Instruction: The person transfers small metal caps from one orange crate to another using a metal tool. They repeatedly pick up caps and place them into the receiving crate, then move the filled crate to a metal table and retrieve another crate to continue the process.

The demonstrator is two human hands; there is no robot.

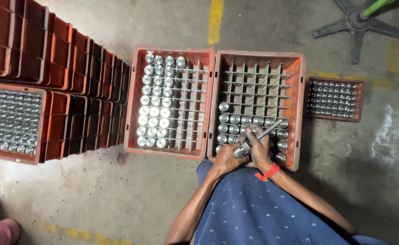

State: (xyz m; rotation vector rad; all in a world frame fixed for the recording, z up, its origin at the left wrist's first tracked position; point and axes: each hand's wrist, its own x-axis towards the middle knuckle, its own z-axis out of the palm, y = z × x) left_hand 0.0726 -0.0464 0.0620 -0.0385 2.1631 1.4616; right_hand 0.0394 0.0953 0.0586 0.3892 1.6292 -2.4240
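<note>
Two hands work a metal pin over the right-hand crate of turned steel parts.

At far left, stacked orange crates (49, 68) stand on the concrete floor (118, 190), one nearer crate (11, 120) full of shiny cylinders. The left divided crate (170, 102) holds metal cylinders (156, 102) in its left columns. Touching it, the right divided crate (256, 106) carries cylinders only in its near rows. Over that near edge, the left hand (229, 159) is clenched around a cylindrical part (241, 151); the right hand (258, 147), a red band (267, 172) at its wrist, grasps a slim metal rod (270, 129) slanting up-right. A small tray (335, 99) of parts lies further right; a chair base (356, 25) stands far right.
</note>
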